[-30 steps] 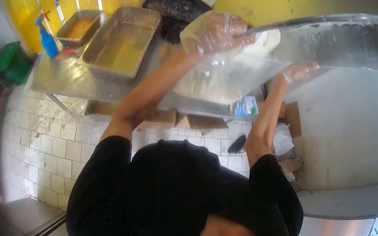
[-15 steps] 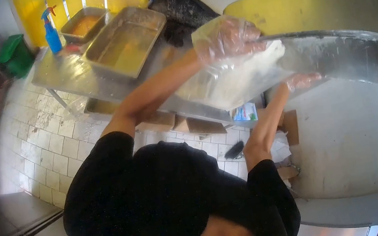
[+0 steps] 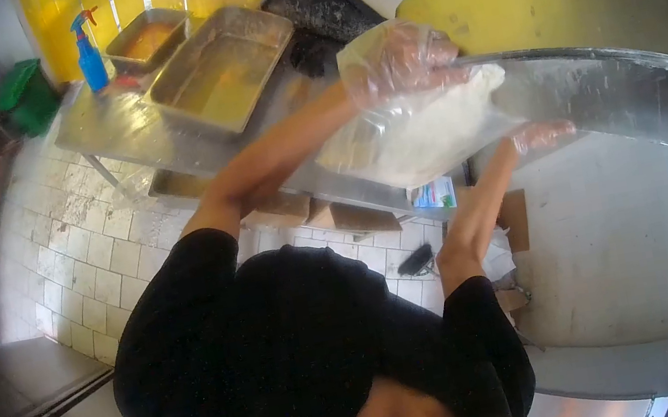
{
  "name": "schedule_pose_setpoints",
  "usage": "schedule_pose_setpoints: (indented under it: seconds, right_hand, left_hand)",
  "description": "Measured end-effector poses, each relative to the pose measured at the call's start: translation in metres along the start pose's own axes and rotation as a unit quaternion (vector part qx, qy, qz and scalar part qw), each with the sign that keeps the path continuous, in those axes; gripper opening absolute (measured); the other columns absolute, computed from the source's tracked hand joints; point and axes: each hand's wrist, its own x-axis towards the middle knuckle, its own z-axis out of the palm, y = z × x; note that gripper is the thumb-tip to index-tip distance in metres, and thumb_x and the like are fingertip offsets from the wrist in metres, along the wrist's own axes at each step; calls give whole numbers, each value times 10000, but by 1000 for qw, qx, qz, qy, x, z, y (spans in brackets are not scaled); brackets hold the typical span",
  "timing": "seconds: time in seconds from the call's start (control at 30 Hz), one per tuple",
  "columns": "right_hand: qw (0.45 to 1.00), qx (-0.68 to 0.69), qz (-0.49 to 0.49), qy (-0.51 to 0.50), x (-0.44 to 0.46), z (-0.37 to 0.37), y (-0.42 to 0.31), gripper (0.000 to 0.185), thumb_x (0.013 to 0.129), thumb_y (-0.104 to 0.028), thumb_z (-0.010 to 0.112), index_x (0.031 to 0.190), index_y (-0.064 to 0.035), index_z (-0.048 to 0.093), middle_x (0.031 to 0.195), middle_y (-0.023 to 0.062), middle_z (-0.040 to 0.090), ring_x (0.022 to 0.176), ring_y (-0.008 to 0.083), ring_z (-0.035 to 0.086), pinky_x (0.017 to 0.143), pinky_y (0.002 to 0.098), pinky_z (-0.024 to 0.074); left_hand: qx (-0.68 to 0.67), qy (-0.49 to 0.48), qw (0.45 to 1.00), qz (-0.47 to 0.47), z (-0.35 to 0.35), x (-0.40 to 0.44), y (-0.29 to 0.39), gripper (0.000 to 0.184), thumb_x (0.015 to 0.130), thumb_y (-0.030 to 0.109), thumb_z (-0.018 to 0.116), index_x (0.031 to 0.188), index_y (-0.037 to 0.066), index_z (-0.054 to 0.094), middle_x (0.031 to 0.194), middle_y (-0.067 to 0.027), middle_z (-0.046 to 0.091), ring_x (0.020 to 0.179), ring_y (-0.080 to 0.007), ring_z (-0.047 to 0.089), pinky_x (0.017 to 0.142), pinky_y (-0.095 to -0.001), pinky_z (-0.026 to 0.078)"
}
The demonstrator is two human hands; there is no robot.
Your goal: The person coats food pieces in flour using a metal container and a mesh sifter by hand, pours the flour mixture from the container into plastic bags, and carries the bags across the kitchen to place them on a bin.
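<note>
A large round metal bowl (image 3: 623,85) is tilted on its side at the upper right. White, doughy-looking material (image 3: 444,128) bulges at its left end, inside or behind clear plastic film. My left hand (image 3: 406,59), in a loose clear plastic glove, is closed on the bowl's rim, beside the white material. Lower down, my right hand (image 3: 544,135), also covered in clear plastic, has its fingers closed at the bowl's lower edge. Where the film ends and the gloves begin is hard to make out.
A metal table (image 3: 118,134) holds a big rectangular tray (image 3: 199,112), a smaller pan with orange contents (image 3: 145,44) and a blue spray bottle (image 3: 91,65). Cardboard boxes (image 3: 353,216) and a dark brush (image 3: 416,260) are below. A green bin (image 3: 28,99) stands left.
Over the last second the view has shifted slightly, and the white material bulges a little more at the bowl's left end. Both hands keep their places on the bowl.
</note>
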Motion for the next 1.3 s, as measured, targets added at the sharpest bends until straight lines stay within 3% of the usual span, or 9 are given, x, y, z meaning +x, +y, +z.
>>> schedule_pose_setpoints:
  seconds: [0.4,0.5,0.7,0.77,0.8,0.83,0.9,1.23,1.3]
  right_hand:
    - [1000,-2,-5,10,10,1,-5,497,942,-200,422,1360,29,279,1362,212,348,1171,262,410,906,375,406]
    - [1000,-9,-7,12,8,-1,-5,496,943,-205,423,1356,30,285,1357,211,355,1163,260,415,900,373,409]
    - [1000,-9,-8,17,10,2,-7,492,943,-216,425,1349,33,297,1347,209,368,1147,257,426,890,368,415]
    - [1000,-21,-10,14,7,1,-2,492,944,-219,426,1346,34,301,1343,208,373,1142,255,430,886,366,417]
    - [1000,-15,-11,14,10,5,-6,491,944,-221,426,1345,35,304,1342,208,375,1139,255,432,884,366,417]
    - [1000,-9,-8,16,8,2,-6,491,944,-223,426,1344,35,306,1340,208,377,1136,254,433,882,365,418]
    - [1000,-16,-9,16,8,1,-3,490,944,-226,427,1341,36,310,1337,207,381,1131,253,437,879,363,420]
    - [999,-18,-5,35,22,8,-6,488,946,-244,430,1329,41,330,1320,203,404,1104,247,455,861,355,429]
    - [999,-22,-9,42,29,11,-5,487,946,-247,431,1326,42,334,1316,202,408,1098,246,459,857,354,431]
  left_hand:
    - [1,64,995,73,-2,3,-3,257,763,311,691,773,66,613,741,-76,581,688,-270,586,601,-395,461]
    - [-26,54,998,-22,10,-8,-2,259,758,319,693,831,76,641,775,-66,603,709,-259,600,610,-389,470]
    - [59,58,994,78,12,-9,-21,239,765,317,685,865,101,660,804,-57,615,719,-246,608,603,-375,469]
    - [-27,25,999,-1,16,-13,-11,231,743,310,724,813,116,620,652,-47,516,619,-244,549,565,-359,445]
    - [23,69,988,137,15,-12,-18,222,747,307,729,803,117,628,647,-38,523,624,-240,555,563,-352,452]
    - [29,69,987,141,13,-8,-20,222,747,307,729,803,117,628,647,-38,523,624,-240,555,563,-352,452]
    - [-35,139,989,24,20,-9,-7,243,734,310,737,730,112,596,649,-46,530,606,-247,556,541,-359,442]
    - [9,107,993,52,1,6,-4,305,705,336,749,670,101,558,629,-58,513,553,-246,537,500,-377,419]
    - [-24,78,996,27,3,7,-2,300,774,390,673,728,101,606,699,-57,577,633,-254,587,565,-371,478]
